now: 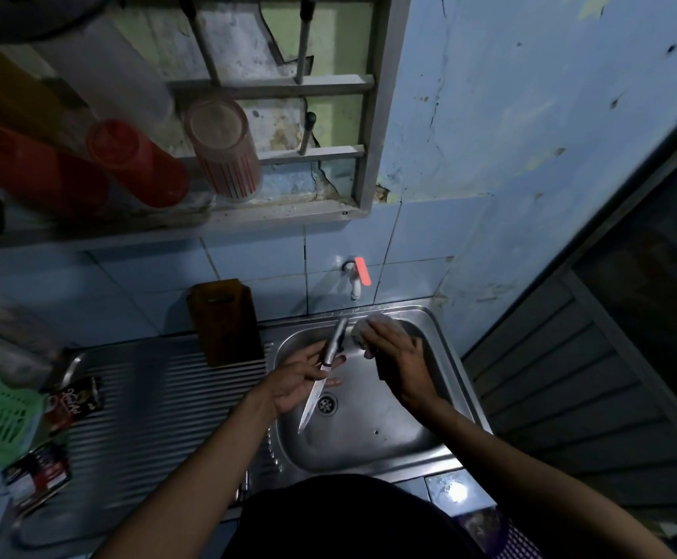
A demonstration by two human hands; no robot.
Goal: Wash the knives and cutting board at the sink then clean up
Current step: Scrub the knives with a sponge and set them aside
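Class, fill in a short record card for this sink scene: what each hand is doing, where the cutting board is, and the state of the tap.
left hand: holds knife by its handle, blade pointing down over sink
right hand: grips a foamy sponge
cutting board: upright against the tiled wall, on the drainboard
tap: no running water visible
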